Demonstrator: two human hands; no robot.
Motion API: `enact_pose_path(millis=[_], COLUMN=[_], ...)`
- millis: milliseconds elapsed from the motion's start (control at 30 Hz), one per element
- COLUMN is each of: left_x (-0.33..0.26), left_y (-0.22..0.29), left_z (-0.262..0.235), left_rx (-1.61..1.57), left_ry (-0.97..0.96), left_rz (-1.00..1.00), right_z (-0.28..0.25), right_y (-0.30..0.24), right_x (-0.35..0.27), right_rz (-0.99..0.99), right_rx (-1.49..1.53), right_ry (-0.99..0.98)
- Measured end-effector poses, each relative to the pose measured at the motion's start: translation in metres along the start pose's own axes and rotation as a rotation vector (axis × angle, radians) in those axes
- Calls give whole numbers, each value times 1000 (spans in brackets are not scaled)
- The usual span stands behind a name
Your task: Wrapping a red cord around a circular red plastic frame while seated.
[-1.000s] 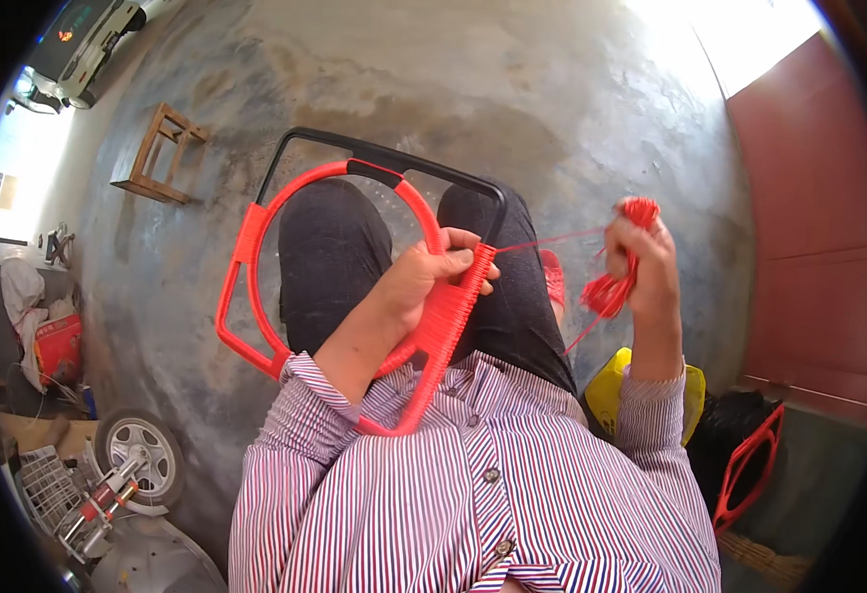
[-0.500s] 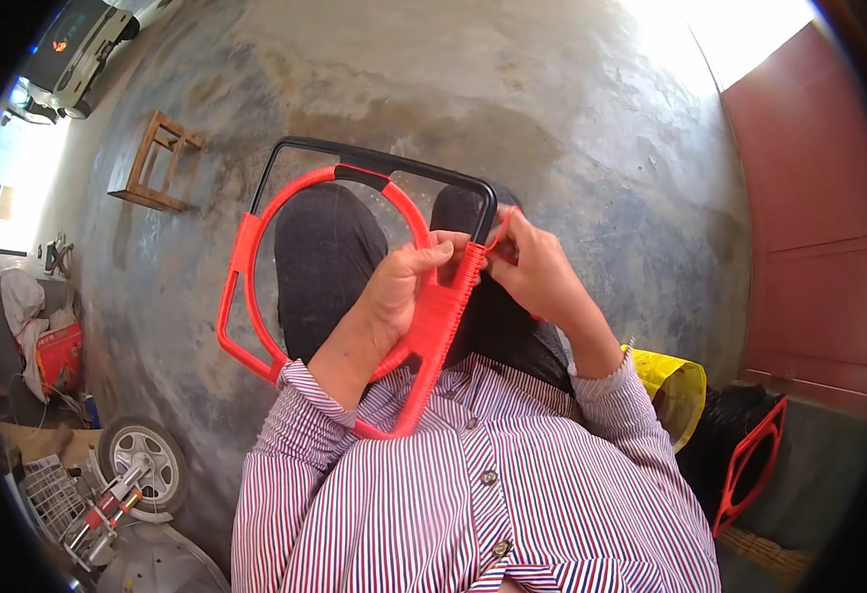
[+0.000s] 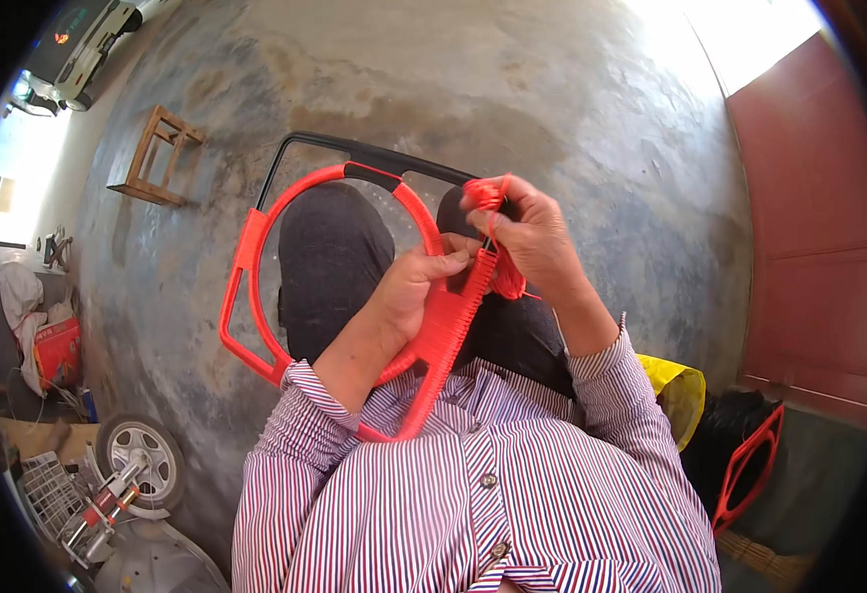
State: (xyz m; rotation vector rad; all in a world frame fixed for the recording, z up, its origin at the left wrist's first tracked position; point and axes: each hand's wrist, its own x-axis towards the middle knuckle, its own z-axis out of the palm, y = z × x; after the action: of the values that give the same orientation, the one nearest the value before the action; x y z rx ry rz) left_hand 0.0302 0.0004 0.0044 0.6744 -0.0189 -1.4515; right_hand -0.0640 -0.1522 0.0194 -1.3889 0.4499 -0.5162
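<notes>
A black frame (image 3: 384, 156) with a round ring inside it rests over my lap, most of it wrapped in red cord (image 3: 449, 321). My left hand (image 3: 416, 287) closes on the wrapped side bar, thumb on top, close to where the wrapping stops. Beside it, at the bare black corner, my right hand (image 3: 527, 232) pinches a small bundle of red cord (image 3: 485, 195) between thumb and fingers. More loose red cord (image 3: 508, 272) hangs below that hand. The top bar and a short piece of the ring are bare black.
At the left stand a small wooden stool (image 3: 157, 158) and a wheel (image 3: 141, 457) of a scooter-like vehicle. To my right are a yellow bag (image 3: 673, 387), a black bag (image 3: 725, 430) and another red-wrapped frame (image 3: 750, 465). A red door (image 3: 804, 217) lies beyond.
My right hand has risen slightly and turned, bringing the red cord bundle into view above the frame's corner. My left hand keeps its hold, and the frame has barely shifted.
</notes>
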Motion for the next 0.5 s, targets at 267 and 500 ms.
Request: enact_pose_path(millis=[267, 500], left_x=[0, 4], left_y=[3, 1], left_z=[0, -8], left_rx=[37, 32], left_ry=[64, -6], left_rz=[-8, -19], right_z=[-38, -117], right_y=[-43, -19], right_x=[-24, -65], right_rz=[-191, -14], right_rx=[-661, 412], right_ry=[38, 241])
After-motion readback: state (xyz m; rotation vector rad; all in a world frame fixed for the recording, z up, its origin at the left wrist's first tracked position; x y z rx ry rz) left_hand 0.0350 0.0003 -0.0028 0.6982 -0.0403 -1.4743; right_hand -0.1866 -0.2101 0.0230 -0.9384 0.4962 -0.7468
